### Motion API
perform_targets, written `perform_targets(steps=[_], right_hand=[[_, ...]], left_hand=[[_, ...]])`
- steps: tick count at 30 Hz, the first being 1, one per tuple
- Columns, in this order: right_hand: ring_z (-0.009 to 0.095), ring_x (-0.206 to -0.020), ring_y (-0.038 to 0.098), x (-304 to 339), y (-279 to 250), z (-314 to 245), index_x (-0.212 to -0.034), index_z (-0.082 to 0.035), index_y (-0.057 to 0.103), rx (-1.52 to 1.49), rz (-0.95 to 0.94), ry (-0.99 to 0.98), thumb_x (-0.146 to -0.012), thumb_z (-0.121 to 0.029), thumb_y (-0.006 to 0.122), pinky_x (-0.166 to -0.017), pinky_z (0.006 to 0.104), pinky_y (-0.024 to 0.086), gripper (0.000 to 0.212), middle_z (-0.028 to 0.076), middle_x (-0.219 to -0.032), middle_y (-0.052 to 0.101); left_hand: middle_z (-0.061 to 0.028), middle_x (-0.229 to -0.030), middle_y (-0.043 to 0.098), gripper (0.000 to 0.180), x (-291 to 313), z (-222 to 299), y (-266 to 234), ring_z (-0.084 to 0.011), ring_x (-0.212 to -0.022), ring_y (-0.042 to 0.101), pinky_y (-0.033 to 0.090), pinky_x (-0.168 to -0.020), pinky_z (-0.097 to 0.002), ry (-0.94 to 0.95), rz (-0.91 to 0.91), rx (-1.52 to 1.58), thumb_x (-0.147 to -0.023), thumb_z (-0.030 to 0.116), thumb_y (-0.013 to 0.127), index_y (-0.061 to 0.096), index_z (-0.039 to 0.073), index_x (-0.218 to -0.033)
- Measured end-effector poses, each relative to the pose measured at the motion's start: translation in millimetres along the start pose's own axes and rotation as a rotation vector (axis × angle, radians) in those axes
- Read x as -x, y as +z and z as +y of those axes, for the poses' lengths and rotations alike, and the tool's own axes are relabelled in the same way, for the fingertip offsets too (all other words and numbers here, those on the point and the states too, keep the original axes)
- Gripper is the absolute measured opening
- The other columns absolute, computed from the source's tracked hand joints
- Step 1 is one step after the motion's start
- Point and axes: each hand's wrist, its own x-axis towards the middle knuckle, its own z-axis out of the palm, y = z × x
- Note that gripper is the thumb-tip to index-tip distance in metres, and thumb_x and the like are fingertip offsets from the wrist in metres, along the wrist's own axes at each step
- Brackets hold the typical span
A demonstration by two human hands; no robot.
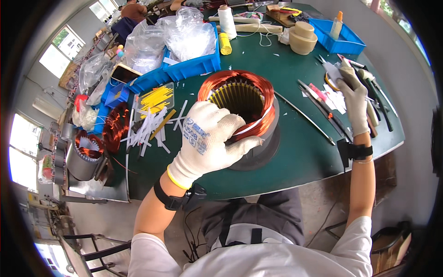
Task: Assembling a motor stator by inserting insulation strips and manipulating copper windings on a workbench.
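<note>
A motor stator with copper windings [244,90] stands on the green table [300,152] in front of me. My left hand [207,138], in a white glove, grips its near rim, fingers curled over the copper coil. My right hand [353,94], also gloved, reaches out to the right among the tools [323,104] lying there and is closed on a small pale piece [333,71]; what that piece is I cannot tell.
Blue bins [194,67] with plastic bags sit behind the stator, a blue tray [341,41] at the back right. White and yellow insulation strips [152,122] lie at the left, with more wound stators [87,152] beyond. A thread spool [227,21] and tape rolls [302,39] stand at the back.
</note>
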Motion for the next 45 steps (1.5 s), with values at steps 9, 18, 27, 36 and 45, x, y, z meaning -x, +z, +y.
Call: perform_targets(steps=[9,18,27,36,45], right_hand=[[0.004,-0.074,0.056,24,7,-129,-0.109,0.003,0.070,-0.570,-0.365,0.400,-0.090,-0.016,0.069,-0.067,0.0180,0.046,0.027,0.001,-0.088,0.066],[0.006,-0.073,0.058,13,34,-162,-0.107,0.002,0.062,-0.069,-0.467,0.149,-0.095,-0.014,0.060,-0.064,0.0215,0.049,0.020,0.005,-0.084,0.065],[0.005,-0.065,0.056,-7,58,-170,-0.107,0.001,0.065,-0.174,-0.678,0.158,-0.094,-0.009,0.058,-0.058,0.0199,0.047,0.018,0.002,-0.083,0.066],[0.004,-0.070,0.058,18,89,-155,-0.109,0.003,0.066,-0.212,-0.637,0.037,-0.096,-0.009,0.058,-0.061,0.0207,0.049,0.019,0.001,-0.087,0.068],[0.006,-0.075,0.062,2,73,-185,-0.114,0.004,0.068,-0.053,-0.745,-0.025,-0.099,-0.011,0.057,-0.071,0.0220,0.053,0.024,0.003,-0.091,0.070]], left_hand=[[-0.0042,-0.064,0.059,0.029,-6,29,19,-0.0273,-0.060,0.056,0.042,-0.061,-0.0392,-0.126,0.138,-0.148,-0.070,0.025,0.085,0.064,0.009,-0.079],[-0.0123,-0.103,0.071,0.030,-47,-69,-28,-0.0160,-0.094,0.066,0.051,-0.085,-0.0307,-0.559,-0.031,0.413,-0.094,0.020,0.062,0.066,-0.002,-0.114],[-0.0030,-0.116,0.068,0.034,-27,-90,6,-0.0094,-0.107,0.060,0.047,-0.097,-0.0251,-0.616,-0.236,0.911,-0.101,0.022,0.054,0.065,0.002,-0.126],[-0.0037,-0.116,0.069,0.032,-22,-87,9,-0.0100,-0.105,0.062,0.048,-0.096,-0.0242,-0.635,-0.134,0.992,-0.101,0.019,0.053,0.067,0.001,-0.123],[-0.0052,-0.112,0.069,0.034,-22,-83,11,-0.0118,-0.104,0.062,0.047,-0.095,-0.0255,-0.658,-0.096,0.997,-0.100,0.022,0.053,0.067,-0.001,-0.121]])
